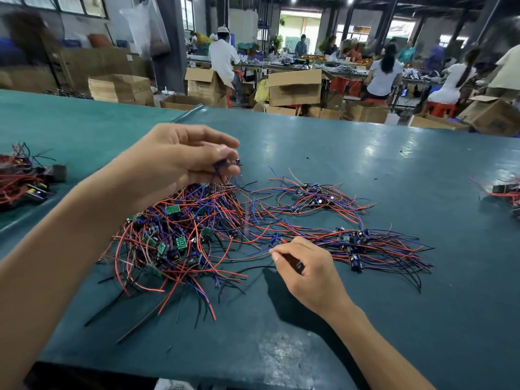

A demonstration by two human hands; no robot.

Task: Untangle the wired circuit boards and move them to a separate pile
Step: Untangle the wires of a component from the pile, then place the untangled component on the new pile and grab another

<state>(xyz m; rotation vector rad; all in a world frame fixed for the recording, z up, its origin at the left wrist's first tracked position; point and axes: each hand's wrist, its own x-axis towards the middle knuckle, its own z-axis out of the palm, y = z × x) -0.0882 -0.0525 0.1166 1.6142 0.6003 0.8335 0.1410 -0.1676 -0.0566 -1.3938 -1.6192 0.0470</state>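
Observation:
A tangled heap of small green circuit boards [174, 237] with red, blue and black wires lies on the teal table [394, 319], left of centre. My left hand [180, 164] is raised above the heap and pinches blue wires that hang down into it. My right hand [304, 266] sits low at the heap's right side, its fingers curled round a dark wired circuit board and pinching thin wires. To its right lies a sorted pile of wired boards [357, 243], and another small pile [315, 195] lies farther back.
More wired parts lie at the table's left edge [22, 178] and at its right edge [503, 192]. Beyond the table stand cardboard boxes [294, 87] and several people working at benches.

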